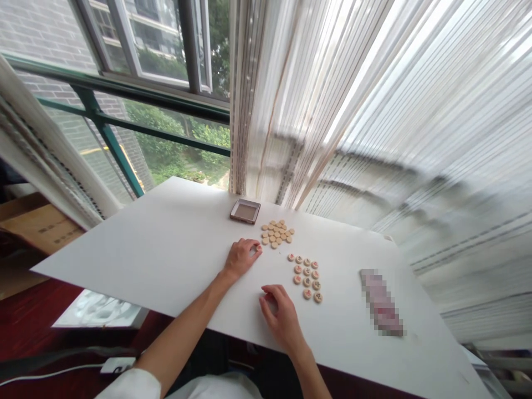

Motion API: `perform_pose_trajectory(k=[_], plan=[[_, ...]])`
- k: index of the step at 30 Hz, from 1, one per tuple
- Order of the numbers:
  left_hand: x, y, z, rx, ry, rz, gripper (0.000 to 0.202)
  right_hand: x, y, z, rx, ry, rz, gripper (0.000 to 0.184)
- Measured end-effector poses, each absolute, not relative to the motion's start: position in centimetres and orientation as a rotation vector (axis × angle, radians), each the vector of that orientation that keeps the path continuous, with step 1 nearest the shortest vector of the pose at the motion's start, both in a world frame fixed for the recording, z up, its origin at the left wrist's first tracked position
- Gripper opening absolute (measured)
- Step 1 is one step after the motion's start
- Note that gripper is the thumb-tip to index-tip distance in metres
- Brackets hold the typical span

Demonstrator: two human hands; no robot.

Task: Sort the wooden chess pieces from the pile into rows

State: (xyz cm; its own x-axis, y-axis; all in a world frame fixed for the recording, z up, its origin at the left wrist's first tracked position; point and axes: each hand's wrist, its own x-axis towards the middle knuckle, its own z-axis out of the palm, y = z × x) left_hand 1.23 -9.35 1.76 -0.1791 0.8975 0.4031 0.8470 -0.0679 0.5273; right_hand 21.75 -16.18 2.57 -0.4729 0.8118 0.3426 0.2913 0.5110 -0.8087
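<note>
My left hand [241,257] rests on the white board [166,249], fingers curled, fingertips close to a cluster of plain round wooden discs [276,233]; whether it grips a disc is hidden. My right hand [282,316] lies nearer the front edge with fingers bent down on the board, and what is under them does not show. Just right of it are several round wooden pieces with red marks [307,277], laid in short rows. A small dark square tray [245,210] sits beyond the plain discs.
A blurred pink oblong object [381,302] lies at the right of the board. Striped curtains [374,111] hang behind it and a window with a green rail [124,100] is at the left. A cardboard box [37,224] stands at far left.
</note>
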Motion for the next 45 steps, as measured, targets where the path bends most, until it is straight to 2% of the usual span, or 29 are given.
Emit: perform_pose_trajectory(k=[5,13,22,30,45], plan=[[1.4,-9.0,1.9,1.971,2.117,1.070,0.017,21.9,-16.7,2.2,-0.906,-1.963,0.900,0.017],[2.5,-8.4,2.1,2.235,2.049,0.989,0.034,22.2,-16.5,2.6,-0.962,-1.888,0.882,0.015],[4.1,-10.4,2.7,2.521,1.927,0.802,0.037,22.4,-16.0,2.0,-1.022,-1.722,0.932,0.016],[5.1,-12.8,2.3,2.668,1.705,0.818,0.030,22.4,-15.8,1.8,-1.021,-1.678,0.937,0.019],[4.8,-16.0,1.3,2.588,1.430,0.913,0.012,22.4,-15.7,1.6,-1.064,-1.789,0.757,0.016]])
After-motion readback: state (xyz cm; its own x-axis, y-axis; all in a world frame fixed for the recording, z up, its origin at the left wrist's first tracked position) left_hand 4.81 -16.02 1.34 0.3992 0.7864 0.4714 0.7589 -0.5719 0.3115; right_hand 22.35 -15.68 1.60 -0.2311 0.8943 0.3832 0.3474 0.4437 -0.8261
